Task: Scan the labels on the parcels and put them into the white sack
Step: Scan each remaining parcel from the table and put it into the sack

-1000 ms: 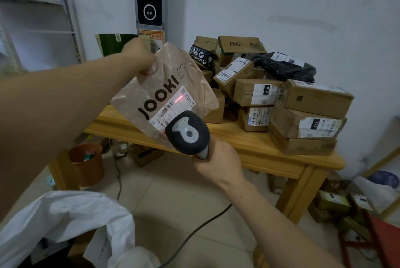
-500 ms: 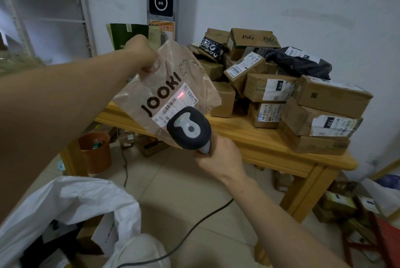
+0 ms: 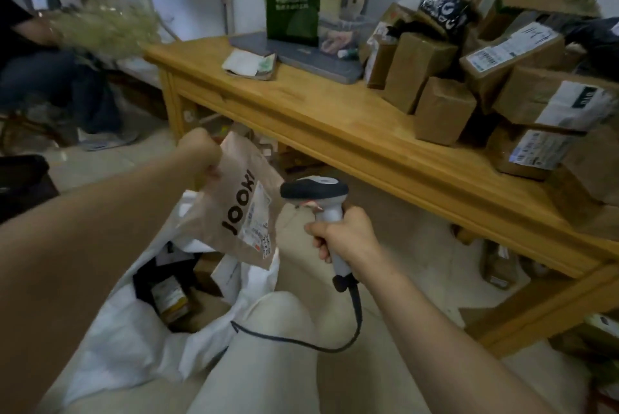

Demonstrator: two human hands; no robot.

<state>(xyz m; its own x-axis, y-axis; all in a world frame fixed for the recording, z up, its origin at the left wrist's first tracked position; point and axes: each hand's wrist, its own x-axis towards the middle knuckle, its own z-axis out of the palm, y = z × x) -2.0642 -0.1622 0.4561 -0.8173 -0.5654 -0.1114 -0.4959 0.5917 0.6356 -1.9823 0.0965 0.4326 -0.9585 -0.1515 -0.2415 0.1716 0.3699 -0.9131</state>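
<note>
Head view: by our knee the crumpled white sack (image 3: 134, 340) gapes, boxes inside. Just above its mouth our left grip (image 3: 201, 156) pinches the brown paper JOOKI mailer (image 3: 234, 212) by its top corner. Our right grip (image 3: 345, 236) wraps the handle of the grey-and-black corded scanner (image 3: 313, 191). Beyond, brown cardboard parcels (image 3: 442, 109) crowd the yellow wooden desk (image 3: 318, 119).

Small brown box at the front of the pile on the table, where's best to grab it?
Probably grip the small brown box by its upper half, coming from the table's front edge. It stands upright at the pile's outer edge with its front and left faces bare; bigger boxes crowd its right and back.
</note>
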